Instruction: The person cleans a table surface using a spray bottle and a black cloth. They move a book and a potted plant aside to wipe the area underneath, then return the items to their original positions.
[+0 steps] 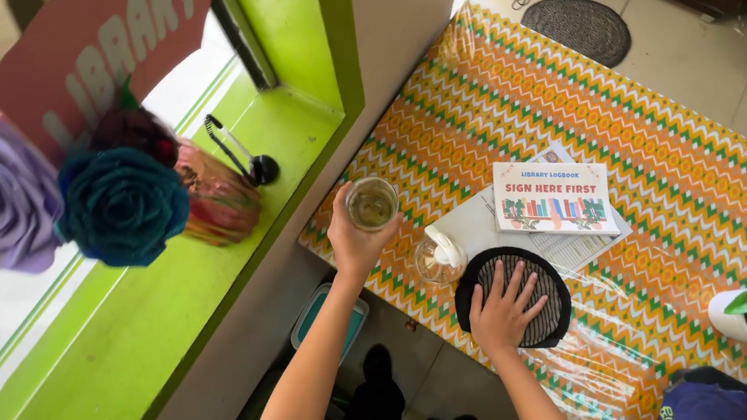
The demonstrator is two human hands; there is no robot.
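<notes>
Glass jar (pixel 371 203), clear, sits lifted above the table's (pixel 681 181) near-left corner, my left hand's (pixel 353 236) fingers curled around it. I see my right hand (pixel 503 313) flat, fingers spread, on the round black woven mat (pixel 552 303), beside a pump bottle (pixel 440 254).

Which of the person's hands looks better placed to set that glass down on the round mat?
Left, probably. The left hand holds the small clear glass of pale liquid just beside the round black striped woven mat. The right hand lies flat on that mat, covering much of it, and would need to move aside.
</notes>
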